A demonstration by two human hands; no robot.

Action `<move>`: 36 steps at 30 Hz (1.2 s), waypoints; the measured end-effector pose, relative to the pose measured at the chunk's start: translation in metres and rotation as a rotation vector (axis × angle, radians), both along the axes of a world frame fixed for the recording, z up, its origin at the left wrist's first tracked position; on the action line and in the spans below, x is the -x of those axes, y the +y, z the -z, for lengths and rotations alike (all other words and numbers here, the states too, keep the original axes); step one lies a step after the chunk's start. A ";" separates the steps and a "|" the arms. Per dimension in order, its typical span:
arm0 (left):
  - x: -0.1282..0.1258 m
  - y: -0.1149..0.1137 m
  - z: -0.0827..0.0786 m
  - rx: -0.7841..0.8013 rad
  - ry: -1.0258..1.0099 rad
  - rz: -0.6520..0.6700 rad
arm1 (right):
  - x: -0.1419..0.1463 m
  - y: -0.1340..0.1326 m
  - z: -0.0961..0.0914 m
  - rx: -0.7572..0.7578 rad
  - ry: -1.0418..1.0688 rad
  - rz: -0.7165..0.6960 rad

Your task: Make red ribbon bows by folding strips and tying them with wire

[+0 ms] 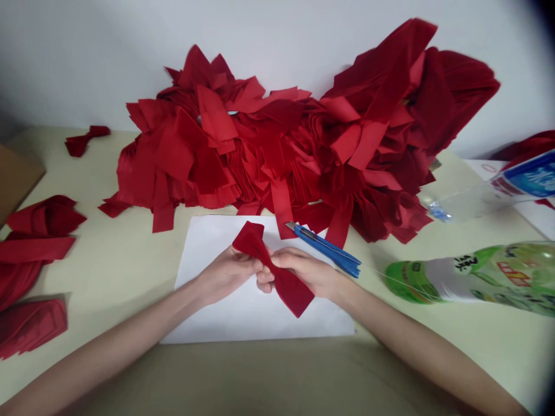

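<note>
A dark red fabric bow [293,289], pinched narrow at its middle, is held slantwise over a white sheet of paper [208,323]. My left hand [229,271] grips the bow near its middle from the left, thumb on top. From the right, the thumb and fingers of my right hand [306,270] close on the same narrow part. The fingertips of both hands meet there, and some fingers are hidden behind the fabric. Just beyond my right hand lies a blue utility knife [325,248] with its blade end pointing to the upper left.
A large heap of red fabric strips [260,150] lies along the wall. Folded red pieces [34,254] are stacked at left near a cardboard box [17,179]; another bow [87,140] sits behind. At right lie a green-labelled bottle [477,274] and a clear blue-labelled bottle [529,176].
</note>
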State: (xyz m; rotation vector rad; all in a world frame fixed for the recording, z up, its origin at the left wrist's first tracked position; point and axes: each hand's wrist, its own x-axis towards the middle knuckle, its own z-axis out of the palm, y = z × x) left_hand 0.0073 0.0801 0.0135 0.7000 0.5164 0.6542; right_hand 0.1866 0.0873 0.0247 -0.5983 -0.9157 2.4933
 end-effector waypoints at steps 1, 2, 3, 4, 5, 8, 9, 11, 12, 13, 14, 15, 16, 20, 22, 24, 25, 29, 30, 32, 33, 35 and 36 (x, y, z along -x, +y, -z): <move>0.000 0.000 0.000 -0.006 0.004 0.003 | 0.001 -0.001 0.001 0.023 0.018 -0.001; 0.000 -0.001 -0.001 -0.013 0.004 0.005 | 0.001 -0.001 0.001 0.037 0.036 0.002; 0.000 -0.002 -0.001 -0.022 0.002 0.003 | 0.001 -0.002 0.002 0.042 0.051 0.007; -0.001 -0.002 -0.001 -0.030 -0.002 -0.001 | 0.001 -0.002 0.002 0.043 0.062 0.009; -0.001 -0.003 -0.001 -0.034 -0.006 -0.008 | 0.002 -0.003 0.001 0.038 0.066 0.007; -0.002 -0.005 -0.001 -0.023 0.024 -0.036 | 0.002 -0.004 0.001 0.011 0.046 -0.015; -0.002 -0.005 -0.001 -0.015 0.050 -0.041 | 0.003 -0.004 0.001 0.011 0.040 -0.018; -0.002 -0.005 -0.001 -0.013 0.094 -0.053 | 0.003 -0.005 0.000 0.001 0.028 -0.013; -0.002 -0.005 -0.002 -0.017 0.110 -0.064 | 0.002 -0.004 0.000 -0.019 0.011 -0.008; -0.001 -0.004 -0.003 -0.025 0.120 -0.087 | 0.001 -0.003 -0.001 -0.060 -0.024 0.001; -0.001 -0.003 -0.004 -0.034 0.125 -0.120 | -0.001 -0.001 -0.003 -0.126 -0.084 0.012; 0.000 -0.002 -0.005 -0.042 0.128 -0.158 | -0.004 0.002 -0.005 -0.217 -0.161 0.031; 0.001 -0.002 -0.007 -0.047 0.132 -0.192 | -0.007 0.005 -0.008 -0.315 -0.244 0.059; 0.003 -0.001 -0.009 -0.037 0.154 -0.149 | -0.015 0.015 -0.024 -0.568 -0.435 0.170; 0.001 -0.003 -0.008 -0.014 0.161 -0.082 | -0.012 0.015 -0.030 -0.603 -0.463 0.190; -0.001 -0.006 -0.007 0.016 0.161 -0.049 | -0.005 0.015 -0.035 -0.584 -0.446 0.211; -0.002 -0.007 -0.007 0.028 0.160 -0.045 | -0.001 0.016 -0.037 -0.553 -0.417 0.226; -0.004 -0.009 -0.006 0.018 0.181 -0.068 | 0.011 0.027 -0.047 -0.493 -0.273 0.191; -0.004 -0.009 -0.006 0.008 0.179 -0.073 | 0.014 0.032 -0.050 -0.495 -0.263 0.161; -0.003 -0.008 -0.005 -0.005 0.147 -0.081 | 0.017 0.043 -0.055 -0.495 -0.270 0.119; -0.003 -0.008 -0.005 -0.006 0.115 -0.086 | 0.019 0.049 -0.056 -0.497 -0.281 0.106; -0.003 -0.008 -0.003 -0.004 0.055 -0.097 | 0.023 0.061 -0.057 -0.516 -0.309 0.060; -0.003 -0.007 -0.002 -0.001 0.039 -0.099 | 0.024 0.066 -0.057 -0.531 -0.322 0.019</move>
